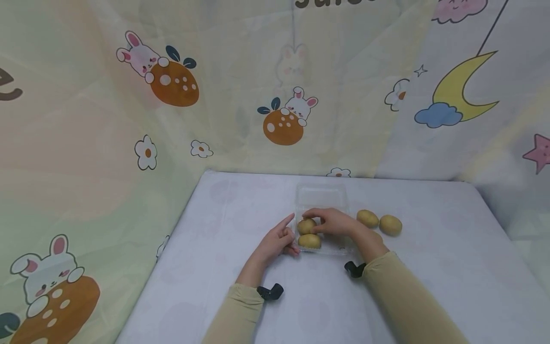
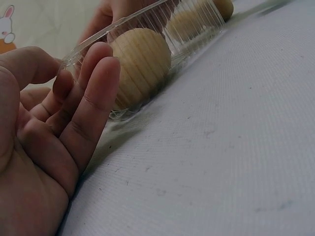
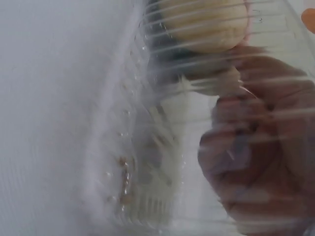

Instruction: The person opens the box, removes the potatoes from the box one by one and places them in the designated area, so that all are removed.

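Observation:
A clear plastic box [image 1: 333, 247] lies on the table, its lid [image 1: 322, 195] folded back behind it. My right hand [image 1: 337, 222] reaches in from the right and holds a potato [image 1: 306, 226] between its fingers and thumb, in the left part of the box. A nearer potato [image 1: 309, 241] lies just in front, seen through the ribbed wall in the left wrist view. My left hand [image 1: 278, 239] is at the box's left side, one finger stretched out; in the left wrist view its fingers [image 2: 98, 93] are at the wall and pinch the rim corner.
To the right of the box, beyond my right forearm, two more potatoes [image 1: 379, 222] sit side by side. A white cloth covers the table [image 1: 240, 210]. Behind it hangs a printed curtain [image 1: 232, 95] with rabbits, flowers and a moon.

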Demonstrator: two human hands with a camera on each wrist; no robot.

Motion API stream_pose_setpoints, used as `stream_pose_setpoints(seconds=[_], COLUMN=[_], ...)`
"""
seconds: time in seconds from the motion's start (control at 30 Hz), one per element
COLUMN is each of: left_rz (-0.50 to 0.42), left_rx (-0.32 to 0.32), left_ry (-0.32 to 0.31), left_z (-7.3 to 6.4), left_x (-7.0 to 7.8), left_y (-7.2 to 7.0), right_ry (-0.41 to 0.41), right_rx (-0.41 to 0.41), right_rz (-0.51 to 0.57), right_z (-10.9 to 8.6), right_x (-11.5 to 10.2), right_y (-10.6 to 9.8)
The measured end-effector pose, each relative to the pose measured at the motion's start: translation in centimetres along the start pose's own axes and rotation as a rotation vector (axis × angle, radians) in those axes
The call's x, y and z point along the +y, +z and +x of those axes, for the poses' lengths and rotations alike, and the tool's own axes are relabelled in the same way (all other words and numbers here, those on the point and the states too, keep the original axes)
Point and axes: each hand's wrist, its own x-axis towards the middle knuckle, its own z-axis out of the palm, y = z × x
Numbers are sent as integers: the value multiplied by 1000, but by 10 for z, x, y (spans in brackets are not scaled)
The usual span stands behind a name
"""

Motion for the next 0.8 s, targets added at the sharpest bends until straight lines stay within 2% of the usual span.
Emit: stream_pose_setpoints(seconds=[0.53,0.8], left_rz=[9,6], left_rx=[3,12], left_ry=[-5,-10], left_z=[1,1], left_x=[0,2], left_y=[1,2], right_ry=[4,-69], right_rx=[73,98], right_rz=[40,107], right_z=[-1,-7], right_x=[-1,2], right_y=[1,-6])
